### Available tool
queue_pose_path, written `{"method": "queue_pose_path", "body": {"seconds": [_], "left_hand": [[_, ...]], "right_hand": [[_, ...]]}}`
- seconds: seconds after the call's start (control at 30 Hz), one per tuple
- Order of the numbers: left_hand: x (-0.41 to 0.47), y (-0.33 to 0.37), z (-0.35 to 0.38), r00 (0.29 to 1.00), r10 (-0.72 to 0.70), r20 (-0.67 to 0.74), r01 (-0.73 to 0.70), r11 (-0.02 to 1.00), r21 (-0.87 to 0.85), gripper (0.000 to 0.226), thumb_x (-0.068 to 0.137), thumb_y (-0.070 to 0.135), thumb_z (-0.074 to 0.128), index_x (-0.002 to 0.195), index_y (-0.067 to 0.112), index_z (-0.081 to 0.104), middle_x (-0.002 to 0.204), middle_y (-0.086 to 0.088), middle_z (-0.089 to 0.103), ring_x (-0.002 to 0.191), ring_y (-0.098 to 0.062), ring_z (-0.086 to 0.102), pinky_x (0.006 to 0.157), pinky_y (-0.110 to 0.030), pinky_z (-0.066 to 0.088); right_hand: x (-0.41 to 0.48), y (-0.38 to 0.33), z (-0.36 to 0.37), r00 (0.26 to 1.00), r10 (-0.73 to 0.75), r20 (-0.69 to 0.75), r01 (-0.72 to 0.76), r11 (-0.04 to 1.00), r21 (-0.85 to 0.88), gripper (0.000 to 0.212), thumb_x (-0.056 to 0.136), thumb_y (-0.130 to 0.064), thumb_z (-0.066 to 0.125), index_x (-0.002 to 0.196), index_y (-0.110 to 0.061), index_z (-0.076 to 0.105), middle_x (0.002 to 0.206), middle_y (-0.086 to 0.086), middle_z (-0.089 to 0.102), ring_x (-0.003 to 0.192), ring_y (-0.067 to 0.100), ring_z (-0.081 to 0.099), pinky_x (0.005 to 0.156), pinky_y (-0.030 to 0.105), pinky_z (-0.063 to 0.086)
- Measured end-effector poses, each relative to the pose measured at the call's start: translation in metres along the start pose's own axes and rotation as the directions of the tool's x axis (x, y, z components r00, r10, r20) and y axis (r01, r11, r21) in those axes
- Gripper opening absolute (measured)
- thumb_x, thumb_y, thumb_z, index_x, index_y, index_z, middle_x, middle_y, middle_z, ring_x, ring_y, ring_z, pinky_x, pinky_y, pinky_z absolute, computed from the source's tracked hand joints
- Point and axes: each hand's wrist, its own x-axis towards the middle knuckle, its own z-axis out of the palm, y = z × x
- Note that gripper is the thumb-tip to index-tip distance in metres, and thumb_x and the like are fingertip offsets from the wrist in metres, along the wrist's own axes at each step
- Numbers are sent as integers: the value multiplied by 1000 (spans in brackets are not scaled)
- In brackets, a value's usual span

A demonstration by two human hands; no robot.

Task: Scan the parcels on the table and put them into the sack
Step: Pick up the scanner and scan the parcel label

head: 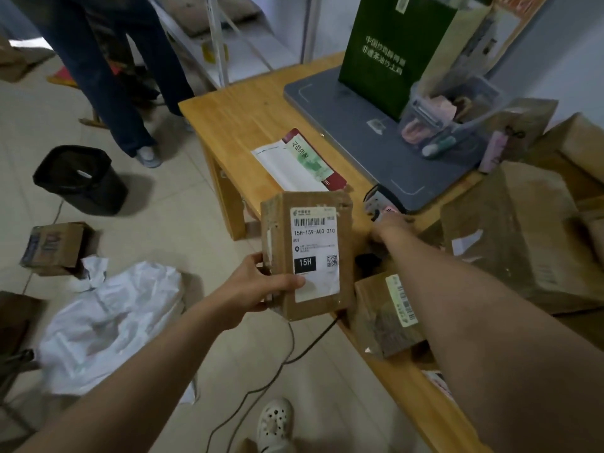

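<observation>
Left hand (261, 282): thumb and fingers clamped on parcel (313, 250), held over the floor beside the table (245, 109) edge; label faces camera, long axis upright. Right hand (390, 223): at scanner (376, 204) on table, blurred; grip cannot be told.

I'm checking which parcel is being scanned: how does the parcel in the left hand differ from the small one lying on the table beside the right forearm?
The held parcel stands upright in the left hand, off the table; the table parcel lies flat on the wooden table. The held parcel's label fully faces the camera; the table parcel's label is partly hidden by the right forearm. Both are brown with white barcode labels.
</observation>
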Motion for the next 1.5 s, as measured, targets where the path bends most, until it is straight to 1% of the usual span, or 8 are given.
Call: {"method": "queue_pose_path", "body": {"seconds": [0.13, 0.23, 0.5, 0.67, 0.8, 0.93, 1.07, 1.5], "left_hand": [[3, 4, 2, 1000, 1, 18, -1, 1000, 22, 106, 33, 50, 84, 129, 25, 45, 120, 0, 60, 108, -20, 59, 80, -36, 52], [1, 11, -1, 1000, 23, 16, -24, 998, 50, 86, 33, 49, 83, 111, 34, 50, 114, 0, 63, 105, -19, 60, 78, -34, 53], [-24, 43, -58, 976, 127, -180, -141, 987, -71, 105, 41, 41, 92, 132, 16, 47, 121, -7, 61, 109, -24, 60, 73, -36, 55], [-32, 49, -76, 931, 160, -328, -205, 973, -107, 51, 74, 26, 80, 114, 21, 49, 115, -6, 60, 101, -21, 59, 91, -46, 50], [-42, 40, -76, 911, 185, -369, -217, 975, -48, 68, 55, 31, 88, 110, 24, 50, 106, 2, 60, 105, -22, 55, 94, -45, 45], [-54, 30, -69, 907, 212, -364, -248, 967, -53, 63, 70, 26, 82, 122, 20, 47, 107, 2, 59, 108, -24, 55, 73, -30, 47], [-69, 21, -57, 908, 233, -348, -258, 966, -27, 73, 63, 25, 79, 127, 16, 45, 116, -5, 58, 109, -25, 56, 77, -31, 50], [-96, 1, -26, 843, 311, -438, -275, 950, 145, 81, 63, 28, 86, 133, 15, 46, 116, -2, 59, 107, -22, 57, 74, -29, 50]], "right_hand": [[-8, -14, -10, 996, 6, 89, -46, 885, 464, 54, 94, -19, 57, 143, -16, 36, 116, 17, 54, 93, 30, 59, 88, 37, 53], [-17, -22, -18, 991, 1, 133, -98, 676, 730, 45, 95, -16, 53, 137, -7, 41, 109, 19, 52, 88, 28, 51, 76, 33, 44], [-49, -36, -36, 983, -158, 95, -40, 321, 946, 45, 74, 0, 72, 112, -7, 48, 105, 14, 61, 89, 27, 61, 61, 36, 53], [-88, -37, -36, 944, -324, 55, -40, 54, 998, 53, 60, 2, 75, 112, 4, 62, 87, 16, 68, 59, 18, 62, 51, 26, 52], [-136, -28, -33, 890, -456, -31, -31, -127, 991, 40, 72, 3, 75, 106, -6, 58, 91, 16, 70, 65, 19, 64, 63, 31, 57], [-186, -4, -31, 796, -605, -3, -112, -154, 982, 38, 67, -11, 74, 103, -10, 60, 74, 7, 60, 58, 15, 55, 55, 27, 50], [-221, 30, -27, 681, -732, -10, -74, -83, 994, 28, 74, -8, 67, 100, -14, 57, 68, 6, 55, 55, 17, 52, 53, 28, 49], [-293, 101, -13, 708, -706, 4, 158, 164, 974, 14, 79, -10, 74, 87, -10, 62, 57, 2, 57, 48, 13, 50, 47, 26, 46]]}}
